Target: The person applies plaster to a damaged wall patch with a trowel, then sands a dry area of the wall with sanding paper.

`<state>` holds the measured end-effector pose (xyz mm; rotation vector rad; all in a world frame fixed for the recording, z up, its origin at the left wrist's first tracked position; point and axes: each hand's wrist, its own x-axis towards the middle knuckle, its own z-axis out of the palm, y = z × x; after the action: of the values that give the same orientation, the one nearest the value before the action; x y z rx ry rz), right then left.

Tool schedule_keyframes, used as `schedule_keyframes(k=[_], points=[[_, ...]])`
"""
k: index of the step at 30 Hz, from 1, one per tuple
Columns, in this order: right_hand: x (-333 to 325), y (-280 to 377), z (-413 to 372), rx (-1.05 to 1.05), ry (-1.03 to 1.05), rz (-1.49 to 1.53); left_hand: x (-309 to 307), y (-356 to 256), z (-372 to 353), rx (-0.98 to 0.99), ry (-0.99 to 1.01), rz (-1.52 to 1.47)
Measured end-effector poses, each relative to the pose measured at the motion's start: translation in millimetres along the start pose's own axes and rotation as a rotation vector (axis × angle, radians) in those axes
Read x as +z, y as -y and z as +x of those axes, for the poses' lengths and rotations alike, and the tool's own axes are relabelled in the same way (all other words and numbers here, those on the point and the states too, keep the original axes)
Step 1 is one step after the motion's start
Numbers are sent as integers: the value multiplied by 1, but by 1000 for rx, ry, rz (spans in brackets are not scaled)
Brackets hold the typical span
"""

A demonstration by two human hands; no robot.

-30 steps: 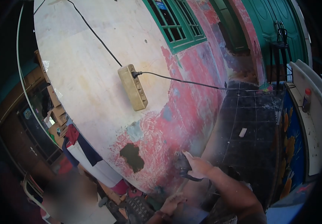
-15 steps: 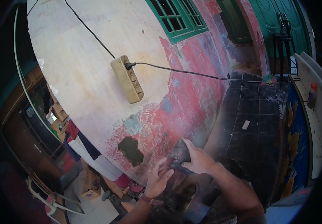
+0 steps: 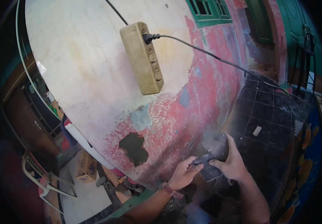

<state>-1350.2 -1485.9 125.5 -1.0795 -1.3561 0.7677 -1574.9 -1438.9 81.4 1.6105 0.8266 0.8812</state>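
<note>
Both hands are on a dark grey, dusty sheet (image 3: 217, 146) that looks like folded sandpaper, held low in front of the patchy wall (image 3: 183, 123). My left hand (image 3: 182, 174), with a reddish watch strap at the wrist, pinches the sheet's left edge between thumb and fingers. On the other side, my right hand (image 3: 235, 159) grips it, thumb across the front and fingers behind. A lower flap of the sheet hangs under the right thumb. The right fingertips are partly hidden.
A beige power strip (image 3: 143, 61) with a plug in it hangs before the wall, its cable (image 3: 213, 56) stretching right. A small pale block (image 3: 257, 131) lies on the dark tiled floor (image 3: 260, 102). Left are a chair (image 3: 43, 179) and a cardboard box (image 3: 86, 166).
My view has shifted, and the power strip looks nearer. Both hands and the sheet have moved right in view, and more of the sheet's face shows.
</note>
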Motion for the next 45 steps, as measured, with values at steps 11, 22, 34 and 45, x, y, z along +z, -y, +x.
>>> schedule_keyframes(k=[11, 22, 34, 45], points=[[-6, -23, 20, 92, -199, 116, 13, 16, 49, 79, 15, 43], [-12, 14, -33, 201, -351, -29, 10, 0, 15, 316, 243, 178], [-15, 16, -60, 103, -446, -199, -23, -9, -16, 297, 227, 381], [-10, 64, -56, -32, -383, -515, 20, -19, -22, 165, 240, 655]])
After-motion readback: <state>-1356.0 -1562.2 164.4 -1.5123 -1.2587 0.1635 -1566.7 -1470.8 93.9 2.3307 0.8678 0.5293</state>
